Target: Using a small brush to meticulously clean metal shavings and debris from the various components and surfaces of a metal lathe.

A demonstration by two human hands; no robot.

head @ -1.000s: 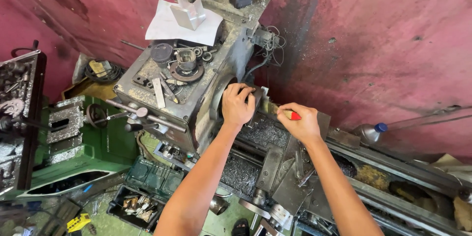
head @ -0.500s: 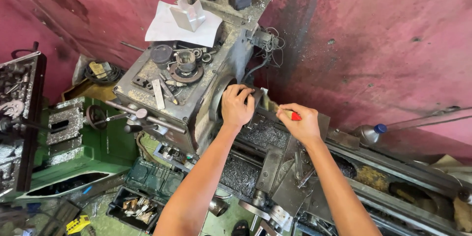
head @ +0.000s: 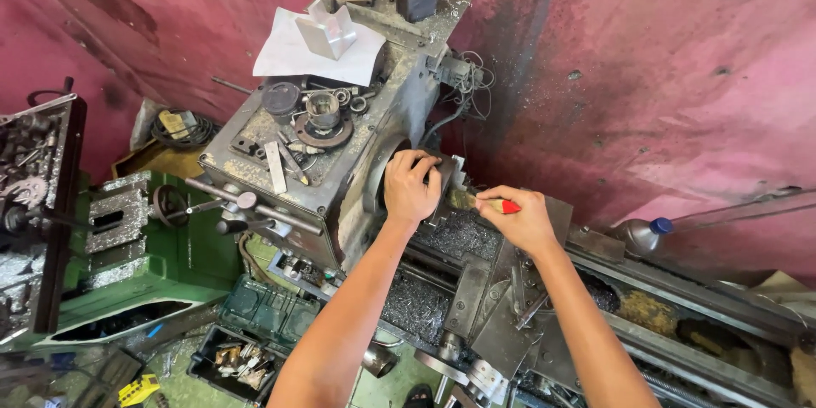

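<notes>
Nearest the camera, both forearms reach up over the lathe bed (head: 680, 289), whose ways and carriage (head: 501, 323) lie under a litter of metal chips (head: 416, 302). The right hand (head: 523, 219) is closed around a brush with a red handle (head: 501, 206); its bristle end points left toward the chuck and sits just beside it, above the chip pile. The left hand (head: 410, 187) is wrapped over the rim of the chuck (head: 382, 174), fingers curled onto its face, gripping it.

To do this well, the left hand seems best used to hold or slowly turn the chuck while the brush sweeps chips out of the jaw slots and down onto the bed, with fingers kept off the sharp swarf.

Farther off, the headstock top (head: 314, 132) carries loose rings, a round fitting and a flat bar, with a white sheet (head: 289, 55) and a bent metal piece at its far end. A plastic bottle with a blue cap (head: 642, 234) lies by the bed's far edge, against the red wall (head: 663, 76).
</notes>
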